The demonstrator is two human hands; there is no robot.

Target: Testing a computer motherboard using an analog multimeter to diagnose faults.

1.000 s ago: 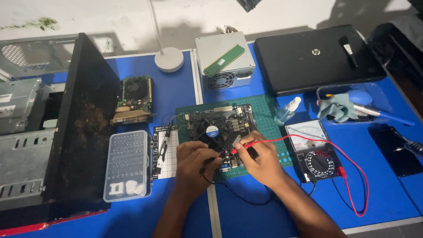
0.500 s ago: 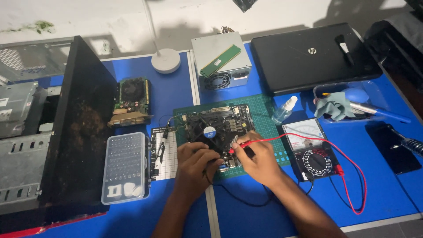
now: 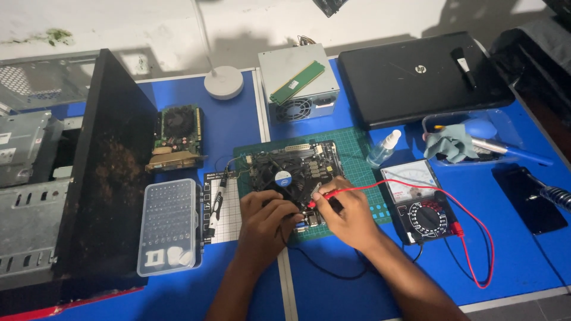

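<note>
Little differs from half a second ago: both hands stay on the near edge of the circuit board, red probe still slanted the same way; only the camera view has drifted a bit.

Far left: one open computer case with its dark side panel upright. Right of it, one clear plastic bit box near, one graphics card farther back, one round white lamp base beyond that. One screwdriver lies on a white gridded pad beside the bit box.

Centre: one circuit board with a fan, on a green cutting mat. Left hand curled tight at the board's near edge, fingers closed around a black probe, mostly hidden; black lead runs off below. Right hand pinches the red probe between thumb and fingers, tip down on the board near its near-right corner. Hands just beside each other, nearly touching.

Behind the board: one grey power supply with one green memory stick lying on top.

Right: one small spray bottle, one analog multimeter with red lead looping out, one closed black laptop far with a brush on it, one clear tray holding a cloth and a blue blower, one black phone far right.
</note>
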